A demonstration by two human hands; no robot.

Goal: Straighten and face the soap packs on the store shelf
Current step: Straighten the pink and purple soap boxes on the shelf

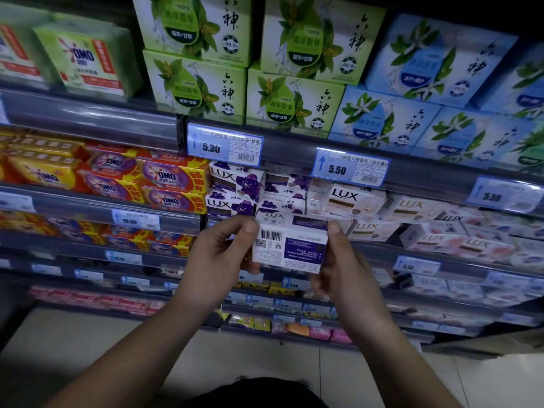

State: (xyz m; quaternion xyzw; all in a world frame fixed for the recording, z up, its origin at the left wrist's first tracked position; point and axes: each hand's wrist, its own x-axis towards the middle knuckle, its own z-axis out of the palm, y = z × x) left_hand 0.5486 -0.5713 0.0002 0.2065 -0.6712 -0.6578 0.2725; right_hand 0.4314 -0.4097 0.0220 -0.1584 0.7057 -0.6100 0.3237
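A white and purple Lux soap pack (290, 242) is held in front of the shelf, its back with barcode and print turned toward me. My left hand (219, 260) grips its left end, thumb on the upper corner. My right hand (338, 266) grips its right end, thumb up along the side. Just behind it stand stacked purple Lux packs (235, 187), some lying crooked. White and pink Lux packs (356, 201) fill the shelf to the right, several skewed.
Green soap boxes (200, 83) and blue soap boxes (388, 119) stand on the shelf above. OMO soap packs (170, 184) sit to the left. Price tags (225, 148) line the shelf rails. Lower shelves hold more small packs; tiled floor (88, 348) lies below.
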